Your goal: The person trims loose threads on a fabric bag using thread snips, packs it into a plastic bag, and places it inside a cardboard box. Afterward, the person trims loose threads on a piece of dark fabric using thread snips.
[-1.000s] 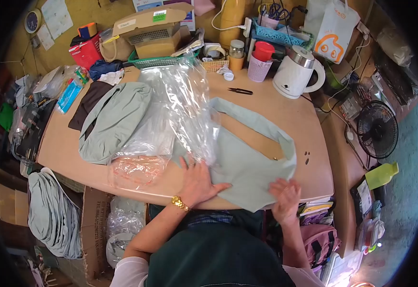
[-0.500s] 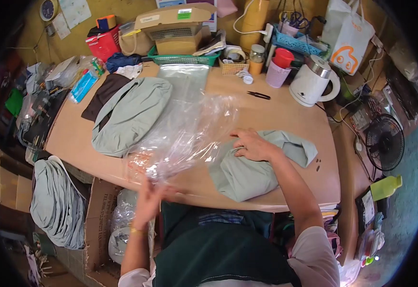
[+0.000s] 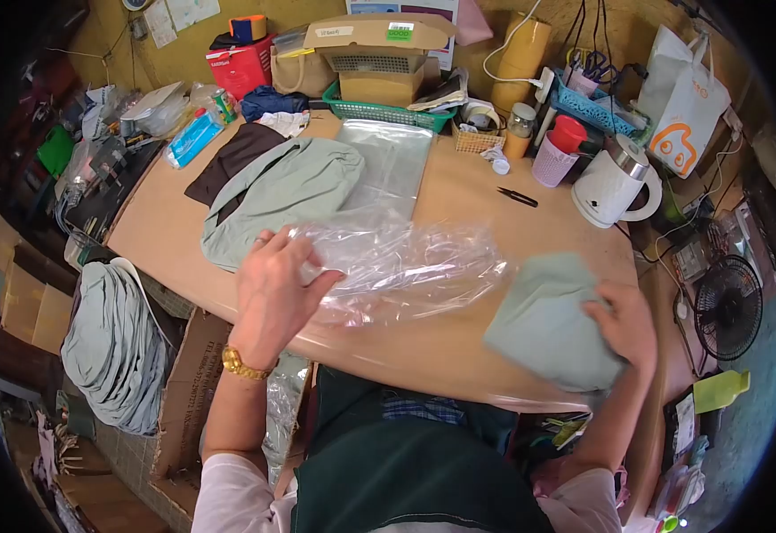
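A crumpled clear plastic bag [image 3: 415, 266] lies across the middle of the table. My left hand [image 3: 272, 284], with a gold watch on its wrist, pinches the bag's left end between thumb and fingers. At the right, a bundled pale grey-green cloth [image 3: 548, 324] is slightly smeared by motion. My right hand [image 3: 624, 327] has its fingers curled over that cloth's right side, with the thumb side partly hidden. Beyond my left hand lies another grey-green cloth piece [image 3: 295, 191], resting partly on a dark brown cloth [image 3: 237, 160].
Flat clear plastic sheets [image 3: 384, 169] lie at the table's back. Black thread snips [image 3: 518, 196] sit near a white kettle [image 3: 610, 182] and a pink cup [image 3: 554, 162]. A green basket [image 3: 361, 109] holds cardboard boxes. Below left hangs a stack of grey-green cloth [image 3: 112, 346].
My left hand has risen from the table's front edge, drawing the plastic bag's end with it. My right hand has moved right, and the grey-green cloth has shifted right and is more compact.
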